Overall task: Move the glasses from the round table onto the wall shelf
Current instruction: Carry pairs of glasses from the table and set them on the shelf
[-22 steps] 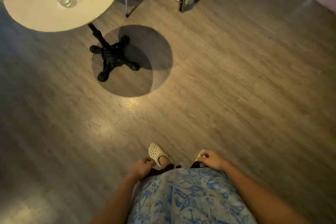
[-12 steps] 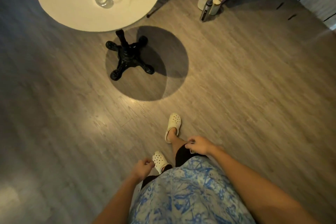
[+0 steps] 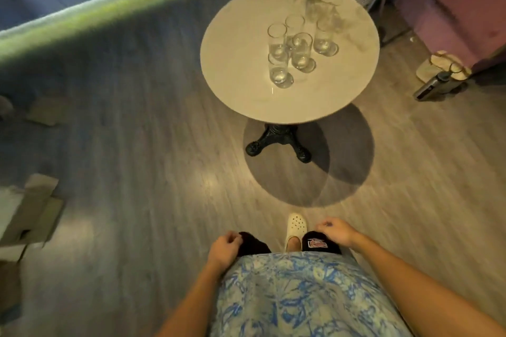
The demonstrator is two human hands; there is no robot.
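You're looking at a pale cream round table (image 3: 241, 85) on a black base (image 3: 278, 142), clear glasses (image 3: 301, 52) on top, grey-brown wood-grain floor (image 3: 153, 172), your blue-and-cream swirled shirt (image 3: 295, 295) (tie-dye-like), a cream clog (image 3: 295, 226).

The round table (image 3: 241, 85) stood on a black cast-iron foot (image 3: 278, 141) on the wooden floor (image 3: 153, 161); its pale top carried a close cluster of clear glasses (image 3: 297, 48), all upright, set toward the middle and far side; the front glass (image 3: 279, 70) stood nearest the near edge; the table threw a round shadow (image 3: 342, 172) on the boards; flattened cardboard (image 3: 30, 210) lay on the floor well to the left; a dark bottle (image 3: 434, 86) lay on the floor to the right, beside a pale bag (image 3: 438, 64).
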